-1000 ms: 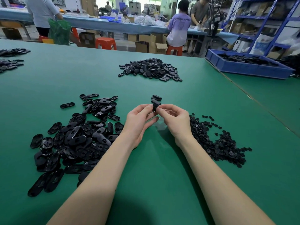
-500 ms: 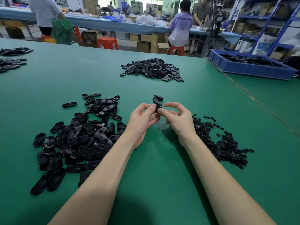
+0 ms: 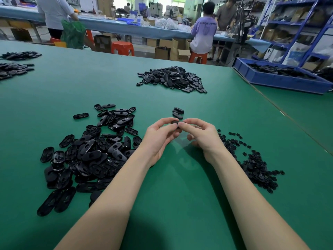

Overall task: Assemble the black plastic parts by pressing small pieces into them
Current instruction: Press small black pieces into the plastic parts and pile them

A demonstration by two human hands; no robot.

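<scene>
both hands' grip, left hand (image 3: 158, 137) and right hand (image 3: 201, 136), pinches one black part (image 3: 174, 122) (mostly hidden).

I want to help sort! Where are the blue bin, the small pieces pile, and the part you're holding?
blue bin (image 3: 281, 83): head view, on its front wall.
small pieces pile (image 3: 255, 166): head view, middle of the heap.
held part (image 3: 174, 122): head view, its top edge between the fingertips.

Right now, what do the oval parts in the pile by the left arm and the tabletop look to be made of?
Oval parts: seemingly moulded hard plastic, black and semi-glossy; soft highlights sit on smooth curved faces with recessed slots. Tabletop: looks like a matte green mat or covering, perhaps rubber or vinyl; even colour, only faint sheen. The exact material is unclear.
</scene>
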